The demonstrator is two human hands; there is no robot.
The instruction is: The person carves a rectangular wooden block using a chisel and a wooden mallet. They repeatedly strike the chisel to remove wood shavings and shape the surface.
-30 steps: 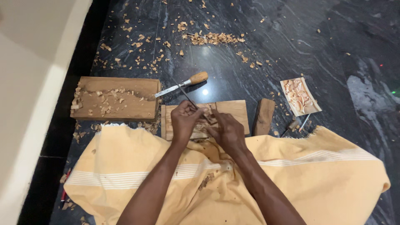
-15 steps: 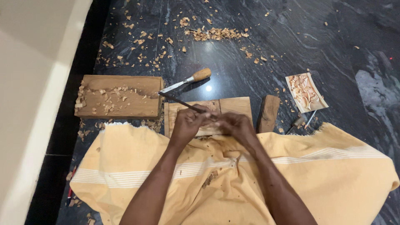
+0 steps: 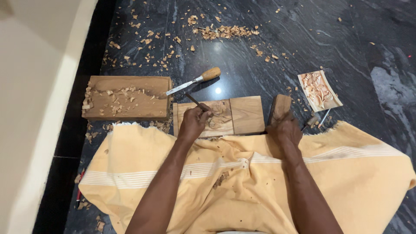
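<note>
My left hand (image 3: 193, 122) is closed around a thin carving tool (image 3: 193, 99) whose metal tip points up-left over the left end of a flat wooden panel (image 3: 242, 115) with a partly carved relief. My right hand (image 3: 284, 128) rests on the lower end of a small wooden block (image 3: 281, 106) that stands just right of the panel; whether it grips the block I cannot tell. A yellow cloth (image 3: 242, 182) covers my lap below both hands.
A wood-handled chisel (image 3: 197, 80) lies above the panel. A thick wooden block (image 3: 125, 97) strewn with shavings sits at the left. A small finished carved plaque (image 3: 319, 90) lies at the right, with tools beside it. Wood chips (image 3: 223, 31) litter the dark stone floor. A pale wall runs along the left.
My right hand has left the panel and moved right to the small wooden block. My left hand stays on the panel with the thin tool.
</note>
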